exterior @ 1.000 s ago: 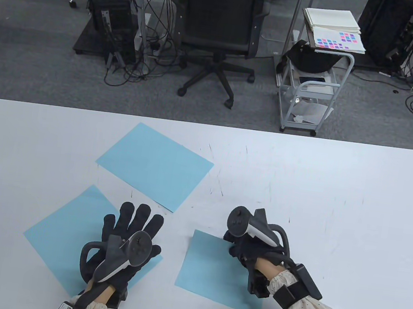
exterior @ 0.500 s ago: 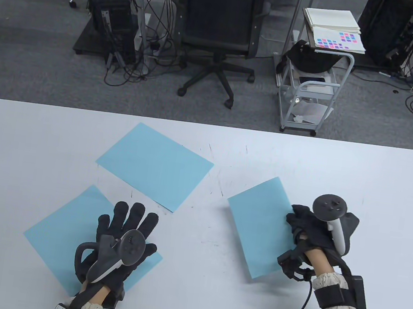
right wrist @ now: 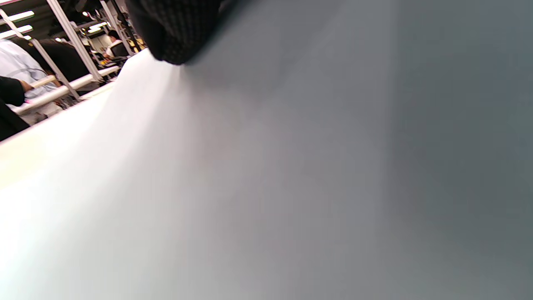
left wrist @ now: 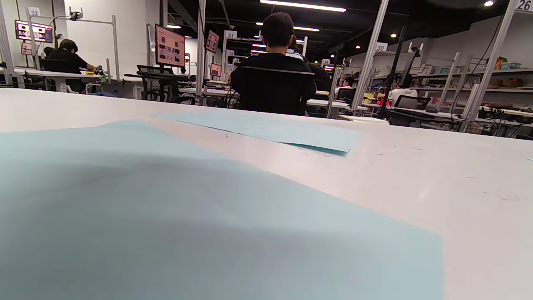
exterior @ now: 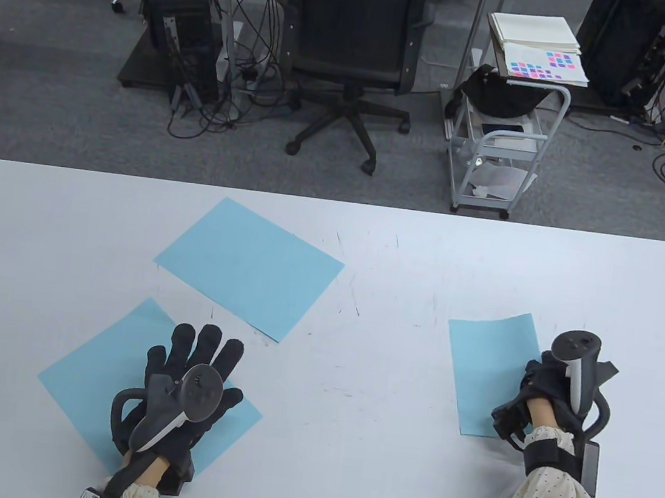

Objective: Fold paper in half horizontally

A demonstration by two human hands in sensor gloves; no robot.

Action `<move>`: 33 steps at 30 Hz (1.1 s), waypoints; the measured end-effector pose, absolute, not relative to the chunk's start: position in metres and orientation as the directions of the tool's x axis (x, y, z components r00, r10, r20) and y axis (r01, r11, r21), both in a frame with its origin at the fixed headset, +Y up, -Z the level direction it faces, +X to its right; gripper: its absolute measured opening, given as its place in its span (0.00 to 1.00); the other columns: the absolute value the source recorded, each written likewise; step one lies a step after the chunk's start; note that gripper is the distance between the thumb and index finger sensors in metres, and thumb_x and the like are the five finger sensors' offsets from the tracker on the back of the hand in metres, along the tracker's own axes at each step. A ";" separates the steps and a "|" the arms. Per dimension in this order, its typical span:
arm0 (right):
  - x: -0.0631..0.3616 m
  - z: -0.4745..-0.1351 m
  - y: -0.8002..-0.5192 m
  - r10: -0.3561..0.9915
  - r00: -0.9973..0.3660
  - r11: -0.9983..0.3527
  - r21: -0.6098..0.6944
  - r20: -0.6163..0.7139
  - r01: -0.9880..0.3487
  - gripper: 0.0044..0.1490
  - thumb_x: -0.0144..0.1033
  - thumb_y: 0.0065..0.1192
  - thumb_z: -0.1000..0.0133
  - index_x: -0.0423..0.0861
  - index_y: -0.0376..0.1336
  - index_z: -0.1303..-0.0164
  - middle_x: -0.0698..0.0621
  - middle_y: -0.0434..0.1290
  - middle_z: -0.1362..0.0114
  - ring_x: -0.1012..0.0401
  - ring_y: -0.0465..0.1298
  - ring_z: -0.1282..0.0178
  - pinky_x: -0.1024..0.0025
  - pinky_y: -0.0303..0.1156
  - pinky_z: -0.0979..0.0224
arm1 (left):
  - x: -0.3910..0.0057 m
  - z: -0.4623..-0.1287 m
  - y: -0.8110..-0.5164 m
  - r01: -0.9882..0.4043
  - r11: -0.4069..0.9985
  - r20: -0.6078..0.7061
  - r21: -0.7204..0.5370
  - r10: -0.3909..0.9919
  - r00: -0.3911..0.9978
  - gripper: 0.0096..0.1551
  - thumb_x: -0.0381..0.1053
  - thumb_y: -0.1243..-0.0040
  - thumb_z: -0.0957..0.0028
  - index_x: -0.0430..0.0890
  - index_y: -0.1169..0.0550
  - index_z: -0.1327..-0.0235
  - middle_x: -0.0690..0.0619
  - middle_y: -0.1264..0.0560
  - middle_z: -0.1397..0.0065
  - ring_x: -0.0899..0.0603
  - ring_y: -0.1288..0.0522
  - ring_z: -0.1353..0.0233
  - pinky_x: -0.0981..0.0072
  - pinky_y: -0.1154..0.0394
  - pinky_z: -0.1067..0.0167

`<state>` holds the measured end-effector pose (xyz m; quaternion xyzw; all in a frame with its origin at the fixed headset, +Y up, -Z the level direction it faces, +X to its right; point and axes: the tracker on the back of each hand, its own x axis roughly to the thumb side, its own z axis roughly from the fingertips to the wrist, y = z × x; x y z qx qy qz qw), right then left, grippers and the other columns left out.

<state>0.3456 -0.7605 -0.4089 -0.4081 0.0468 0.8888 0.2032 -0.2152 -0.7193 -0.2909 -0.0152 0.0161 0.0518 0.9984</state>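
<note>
While the left hand (exterior: pixel 191 389) lies flat with fingers spread on an unfolded blue sheet (exterior: pixel 101 377) near the left of the desk (exterior: pixel 337 494), the right hand (exterior: pixel 541 386) pinches a narrower, seemingly folded sheet (exterior: pixel 484 373) lying at the right; three blue sheets in all, the third (exterior: pixel 247 265) farther back, so next seems to be releasing it and folding another. Left wrist view shows two sheets lying flat. Right wrist view shows one dark fingertip (right wrist: pixel 179 29) over blurred grey.
</note>
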 end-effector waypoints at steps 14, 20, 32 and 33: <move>0.277 -0.416 -0.735 0.236 -0.791 -0.950 0.035 -0.564 -0.309 0.48 0.47 0.60 0.47 0.55 0.43 0.20 0.48 0.44 0.13 0.43 0.37 0.15 0.32 0.33 0.21 | -0.216 -0.291 -0.720 -0.099 0.995 -0.033 -0.032 0.098 0.995 0.43 0.73 0.50 0.61 0.80 0.49 0.29 0.70 0.56 0.13 0.48 0.61 0.12 0.39 0.54 0.15; 0.167 -0.433 -0.701 0.291 -0.916 -0.944 0.073 -0.274 -0.322 0.44 0.47 0.60 0.47 0.60 0.47 0.20 0.50 0.44 0.12 0.43 0.37 0.15 0.33 0.32 0.21 | -0.218 -0.290 -0.718 -0.117 0.993 -0.029 -0.030 0.116 0.993 0.43 0.73 0.50 0.61 0.80 0.48 0.29 0.70 0.56 0.13 0.48 0.60 0.12 0.40 0.54 0.15; 0.005 -0.487 -0.712 0.306 -0.952 -0.935 0.200 0.033 -0.293 0.38 0.41 0.58 0.45 0.67 0.51 0.24 0.56 0.43 0.12 0.46 0.36 0.14 0.34 0.32 0.20 | -0.226 -0.292 -0.719 -0.143 0.988 -0.039 -0.056 0.140 0.989 0.43 0.73 0.50 0.61 0.80 0.48 0.29 0.70 0.56 0.13 0.47 0.60 0.12 0.39 0.54 0.16; -0.001 -0.490 -0.716 0.314 -0.948 -0.931 0.211 0.043 -0.299 0.38 0.40 0.58 0.45 0.67 0.51 0.25 0.56 0.43 0.12 0.47 0.36 0.14 0.35 0.32 0.20 | -0.227 -0.292 -0.719 -0.145 0.988 -0.039 -0.058 0.143 0.989 0.43 0.73 0.50 0.61 0.80 0.48 0.29 0.70 0.55 0.13 0.47 0.60 0.12 0.39 0.54 0.16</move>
